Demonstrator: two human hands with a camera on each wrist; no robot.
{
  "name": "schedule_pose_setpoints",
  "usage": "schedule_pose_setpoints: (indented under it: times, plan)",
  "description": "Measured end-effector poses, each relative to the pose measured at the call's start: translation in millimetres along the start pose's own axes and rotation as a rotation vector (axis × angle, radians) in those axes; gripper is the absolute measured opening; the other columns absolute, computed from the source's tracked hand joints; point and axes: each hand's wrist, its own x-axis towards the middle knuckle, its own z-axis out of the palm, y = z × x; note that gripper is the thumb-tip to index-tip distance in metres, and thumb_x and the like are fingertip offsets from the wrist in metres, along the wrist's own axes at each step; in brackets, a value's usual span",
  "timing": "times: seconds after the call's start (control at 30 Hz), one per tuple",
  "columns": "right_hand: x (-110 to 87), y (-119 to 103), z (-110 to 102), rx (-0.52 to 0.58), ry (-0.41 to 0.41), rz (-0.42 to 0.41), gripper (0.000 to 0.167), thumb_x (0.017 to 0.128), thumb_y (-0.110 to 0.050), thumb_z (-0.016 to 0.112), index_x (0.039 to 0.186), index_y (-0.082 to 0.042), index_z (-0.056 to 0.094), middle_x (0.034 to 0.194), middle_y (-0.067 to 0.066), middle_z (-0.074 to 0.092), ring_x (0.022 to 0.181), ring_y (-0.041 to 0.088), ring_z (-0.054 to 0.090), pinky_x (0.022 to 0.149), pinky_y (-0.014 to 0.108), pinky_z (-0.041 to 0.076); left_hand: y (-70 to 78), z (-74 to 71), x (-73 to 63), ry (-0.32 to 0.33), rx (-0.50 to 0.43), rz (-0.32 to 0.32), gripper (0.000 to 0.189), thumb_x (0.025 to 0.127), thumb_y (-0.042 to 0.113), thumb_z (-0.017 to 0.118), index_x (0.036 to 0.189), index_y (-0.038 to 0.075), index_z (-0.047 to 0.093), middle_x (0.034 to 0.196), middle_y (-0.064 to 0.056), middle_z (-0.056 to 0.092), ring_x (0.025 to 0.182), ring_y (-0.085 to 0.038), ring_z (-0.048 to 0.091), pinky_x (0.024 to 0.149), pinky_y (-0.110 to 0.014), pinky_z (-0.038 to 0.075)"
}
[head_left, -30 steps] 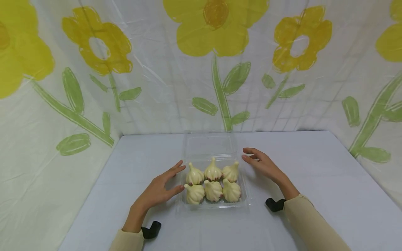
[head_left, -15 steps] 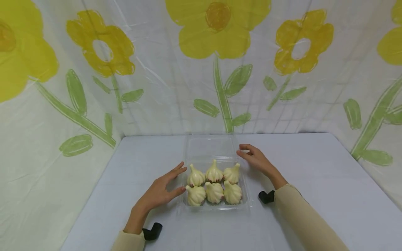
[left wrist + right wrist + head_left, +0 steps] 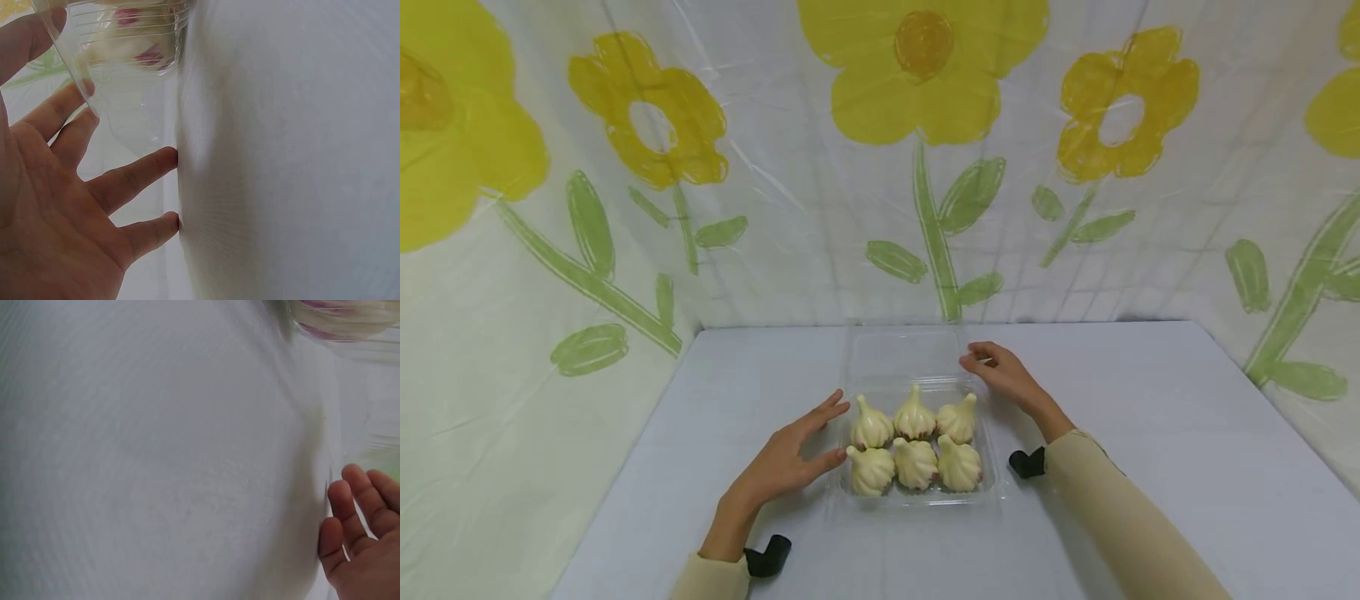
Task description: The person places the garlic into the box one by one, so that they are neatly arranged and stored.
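Observation:
A clear plastic clamshell box (image 3: 917, 502) holds several pale garlic bulbs (image 3: 915, 465) in two rows. Its transparent lid (image 3: 906, 354) lies folded back toward the far side. Along the box's left side is my left hand (image 3: 784, 458), fingers spread and thumb near the front left bulb. The left wrist view shows its upper fingertips at the clear rim (image 3: 69, 59) and two lower fingertips at the table surface. My right hand (image 3: 1011, 382) is at the lid's right edge near the hinge, fingers loosely bent. In the right wrist view its thumb is out of frame.
A white-covered table (image 3: 1120, 392) lies under everything. Behind it hangs a white sheet (image 3: 790, 250) printed with yellow flowers, which also runs along the left and right sides. Black wrist mounts (image 3: 769, 557) stick out from both sleeves.
My right hand has moved leftward, from beside the box to the lid's right edge. The left hand keeps its place at the box. The head view has tilted slightly upward.

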Motion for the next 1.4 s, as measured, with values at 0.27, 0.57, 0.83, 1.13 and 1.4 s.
schedule_pose_setpoints:
  times: [0.27, 0.57, 0.83, 1.13, 1.4]
  plan:
    - [-0.8, 1, -1, 0.037, 0.03, -0.031, 0.066, 0.102, -0.044, 0.059, 0.152, -0.004, 0.044, 0.141, 0.021, 0.056, 0.123, 0.037, 0.055, 0.098, 0.049, 0.049, 1.8, 1.8, 1.6, -0.004, 0.002, -0.003, 0.068, 0.096, 0.046, 0.068, 0.156, 0.025, 0.044, 0.168, 0.009, 0.028, 0.151, -0.027, 0.038, 0.116, -0.062, 0.036]
    - [-6.7, -9, -4, 0.053, 0.079, -0.068, 0.065, 0.1, -0.038, 0.065, 0.152, -0.005, 0.043, 0.142, 0.019, 0.056, 0.119, 0.035, 0.056, 0.09, 0.041, 0.051, 2.2, 1.7, 1.1, -0.002, 0.017, 0.003, 0.068, 0.096, 0.046, 0.067, 0.156, 0.023, 0.044, 0.168, 0.008, 0.029, 0.15, -0.03, 0.04, 0.115, -0.062, 0.037]
    - [-13.5, -20, -10, 0.049, 0.108, -0.136, 0.064, 0.098, -0.034, 0.068, 0.151, -0.008, 0.045, 0.143, 0.019, 0.055, 0.116, 0.033, 0.058, 0.085, 0.034, 0.05, 2.4, 1.1, 0.9, -0.004, 0.012, -0.021, 0.07, 0.095, 0.048, 0.069, 0.156, 0.025, 0.044, 0.168, 0.009, 0.029, 0.15, -0.028, 0.04, 0.116, -0.062, 0.037]
    - [-22.0, -31, -18, 0.033, 0.105, -0.174, 0.061, 0.099, -0.031, 0.068, 0.152, -0.013, 0.044, 0.146, 0.018, 0.056, 0.116, 0.032, 0.059, 0.091, 0.041, 0.05, 2.4, 0.7, 0.4, -0.004, 0.006, -0.023, 0.07, 0.094, 0.049, 0.069, 0.156, 0.025, 0.044, 0.168, 0.01, 0.029, 0.15, -0.027, 0.039, 0.117, -0.061, 0.036]
    - [-31.7, -39, -22, 0.024, 0.114, -0.247, 0.06, 0.099, -0.024, 0.069, 0.152, -0.01, 0.045, 0.144, 0.02, 0.057, 0.115, 0.033, 0.06, 0.097, 0.045, 0.047, 2.7, -0.8, -0.4, 0.006, 0.02, -0.017, 0.07, 0.094, 0.048, 0.069, 0.155, 0.025, 0.045, 0.167, 0.012, 0.029, 0.15, -0.028, 0.04, 0.116, -0.062, 0.037]
